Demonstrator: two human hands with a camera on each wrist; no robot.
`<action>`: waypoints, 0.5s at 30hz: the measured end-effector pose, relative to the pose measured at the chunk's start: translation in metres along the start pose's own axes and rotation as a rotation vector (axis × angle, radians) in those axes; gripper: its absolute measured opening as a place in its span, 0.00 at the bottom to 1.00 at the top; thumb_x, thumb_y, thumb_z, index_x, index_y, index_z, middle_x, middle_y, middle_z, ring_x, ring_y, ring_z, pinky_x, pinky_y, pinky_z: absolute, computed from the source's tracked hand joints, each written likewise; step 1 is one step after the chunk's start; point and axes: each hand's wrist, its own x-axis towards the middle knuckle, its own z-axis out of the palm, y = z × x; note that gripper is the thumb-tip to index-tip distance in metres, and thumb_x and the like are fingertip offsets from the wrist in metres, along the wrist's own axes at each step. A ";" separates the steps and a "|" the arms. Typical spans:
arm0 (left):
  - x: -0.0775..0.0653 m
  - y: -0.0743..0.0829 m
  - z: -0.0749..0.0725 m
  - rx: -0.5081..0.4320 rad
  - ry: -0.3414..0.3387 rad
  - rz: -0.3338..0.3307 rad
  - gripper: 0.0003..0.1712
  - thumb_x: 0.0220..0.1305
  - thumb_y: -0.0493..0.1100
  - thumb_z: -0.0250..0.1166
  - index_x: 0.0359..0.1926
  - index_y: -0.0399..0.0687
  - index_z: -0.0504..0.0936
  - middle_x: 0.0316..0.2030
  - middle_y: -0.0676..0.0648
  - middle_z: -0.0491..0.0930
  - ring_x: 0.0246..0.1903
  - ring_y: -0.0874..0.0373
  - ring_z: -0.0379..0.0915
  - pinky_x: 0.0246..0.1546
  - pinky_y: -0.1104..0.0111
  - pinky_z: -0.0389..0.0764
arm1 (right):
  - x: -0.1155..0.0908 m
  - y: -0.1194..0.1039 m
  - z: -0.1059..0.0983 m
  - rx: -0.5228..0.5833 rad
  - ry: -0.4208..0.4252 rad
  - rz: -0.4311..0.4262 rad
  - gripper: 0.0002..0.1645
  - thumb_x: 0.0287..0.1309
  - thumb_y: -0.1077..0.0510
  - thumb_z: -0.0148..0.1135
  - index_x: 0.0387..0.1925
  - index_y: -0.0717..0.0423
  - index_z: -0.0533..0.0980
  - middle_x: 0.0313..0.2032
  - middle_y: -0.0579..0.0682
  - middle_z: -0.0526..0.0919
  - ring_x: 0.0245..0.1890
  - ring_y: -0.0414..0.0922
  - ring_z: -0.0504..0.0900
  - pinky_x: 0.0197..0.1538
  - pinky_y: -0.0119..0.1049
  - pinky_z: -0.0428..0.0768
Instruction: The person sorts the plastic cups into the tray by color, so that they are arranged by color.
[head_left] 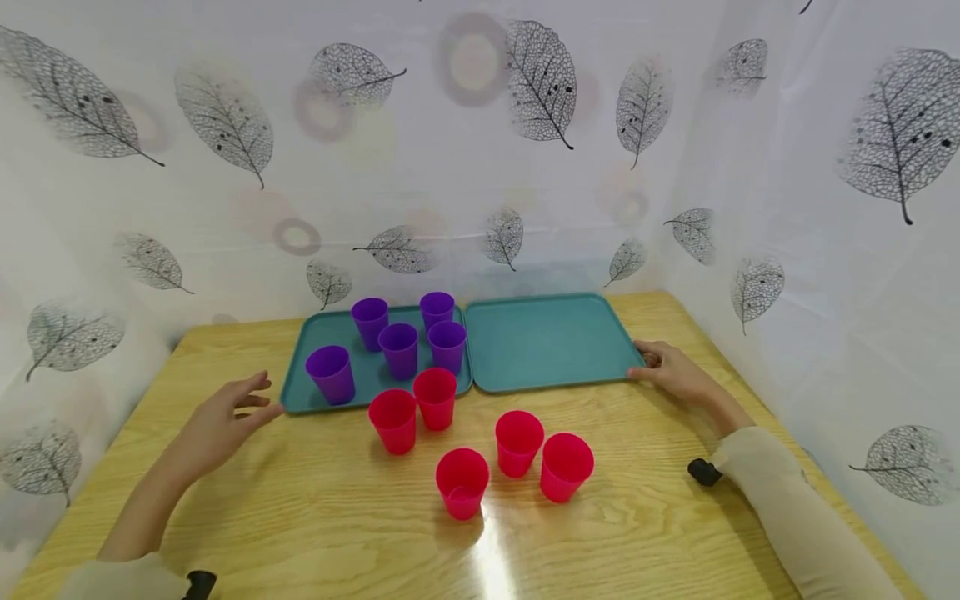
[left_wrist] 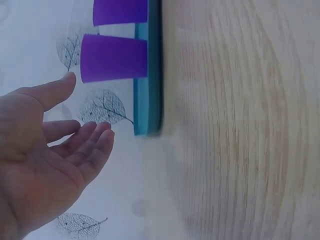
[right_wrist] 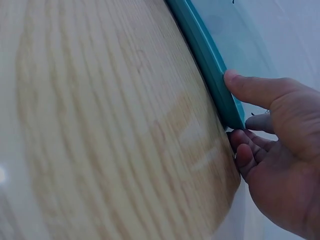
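My left hand [head_left: 225,421] hovers beside the near left corner of the left teal tray [head_left: 300,383], its fingers loosely bent around nothing. In the left wrist view that hand [left_wrist: 55,145] is apart from the tray's end and from a purple cup [left_wrist: 115,58] standing on it. At the far side, my right hand [head_left: 675,371] grips the near right corner of the right teal tray [head_left: 555,342], which bears no cups. The right wrist view has the thumb [right_wrist: 255,90] on the tray's edge and the other fingers curled at its end.
Several purple cups [head_left: 399,350] stand upright on the left tray. Several red cups [head_left: 462,483] stand on the wooden table [head_left: 322,508] in front of the trays. Behind rises a white leaf-print curtain [head_left: 450,192], and it runs along both sides.
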 end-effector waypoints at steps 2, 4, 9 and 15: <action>-0.003 0.006 0.002 -0.010 0.021 0.019 0.43 0.78 0.49 0.60 0.76 0.23 0.53 0.68 0.23 0.64 0.61 0.28 0.70 0.54 0.43 0.79 | 0.000 -0.001 -0.001 0.011 -0.008 0.006 0.47 0.68 0.54 0.68 0.74 0.77 0.57 0.52 0.67 0.79 0.48 0.53 0.78 0.51 0.39 0.75; -0.006 0.011 0.004 -0.022 0.054 0.040 0.41 0.78 0.48 0.61 0.76 0.23 0.56 0.67 0.24 0.66 0.60 0.31 0.72 0.53 0.55 0.83 | 0.000 -0.002 -0.001 0.014 -0.007 0.008 0.48 0.68 0.54 0.69 0.74 0.77 0.57 0.53 0.68 0.78 0.48 0.54 0.77 0.51 0.41 0.74; -0.016 0.027 0.013 -0.073 0.161 0.088 0.36 0.77 0.45 0.63 0.75 0.29 0.63 0.65 0.30 0.72 0.55 0.60 0.76 0.46 0.86 0.74 | 0.001 0.000 0.000 0.010 0.006 -0.007 0.47 0.67 0.55 0.70 0.74 0.76 0.58 0.57 0.71 0.74 0.50 0.56 0.74 0.51 0.44 0.73; -0.026 0.050 0.028 -0.146 0.289 0.149 0.29 0.74 0.40 0.65 0.71 0.34 0.71 0.61 0.42 0.76 0.49 0.81 0.71 0.46 0.86 0.75 | 0.001 0.002 0.003 0.016 0.013 -0.026 0.46 0.66 0.57 0.70 0.73 0.76 0.59 0.58 0.73 0.73 0.51 0.58 0.71 0.51 0.47 0.71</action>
